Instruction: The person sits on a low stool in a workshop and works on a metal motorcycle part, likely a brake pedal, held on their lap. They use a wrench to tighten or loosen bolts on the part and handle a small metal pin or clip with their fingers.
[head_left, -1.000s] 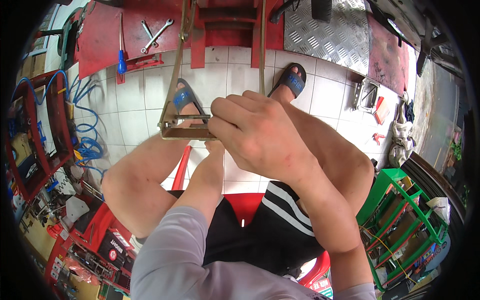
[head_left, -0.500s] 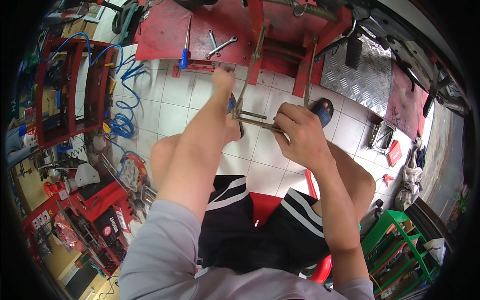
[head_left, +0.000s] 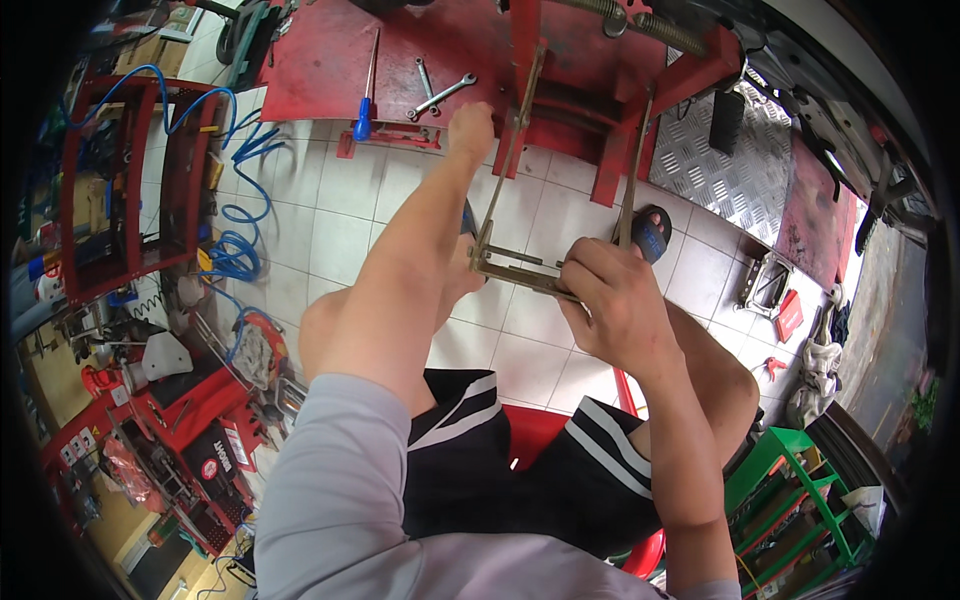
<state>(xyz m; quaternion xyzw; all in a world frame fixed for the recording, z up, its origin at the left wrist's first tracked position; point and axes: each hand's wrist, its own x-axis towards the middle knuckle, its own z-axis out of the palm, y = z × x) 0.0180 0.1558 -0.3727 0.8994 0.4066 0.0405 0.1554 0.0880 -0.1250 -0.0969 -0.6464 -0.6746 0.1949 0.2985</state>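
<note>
A brass-coloured, U-shaped metal frame (head_left: 525, 281) with two long side arms hangs from red steelwork in front of me. My right hand (head_left: 618, 302) is closed around the right end of its crossbar. A thin rod (head_left: 518, 257) runs alongside that bar. My left hand (head_left: 472, 132) reaches to the red platform's front edge, just left of the frame's left arm. Its fingers look curled; anything inside them is hidden. Left of that hand, a blue-handled screwdriver (head_left: 363, 122) and two spanners, the larger a combination spanner (head_left: 443, 94), lie on the platform.
The red platform (head_left: 310, 60) spans the far side, with a tread plate (head_left: 715, 150) to its right. A coiled blue air hose (head_left: 238, 255) hangs by a red rack (head_left: 133, 190) at left. A green rack (head_left: 790, 490) stands at lower right. Tiled floor (head_left: 350, 190) lies between.
My left hand has moved right and farther away, over the platform's edge. The view has shifted slightly; my right hand keeps its hold on the frame.
</note>
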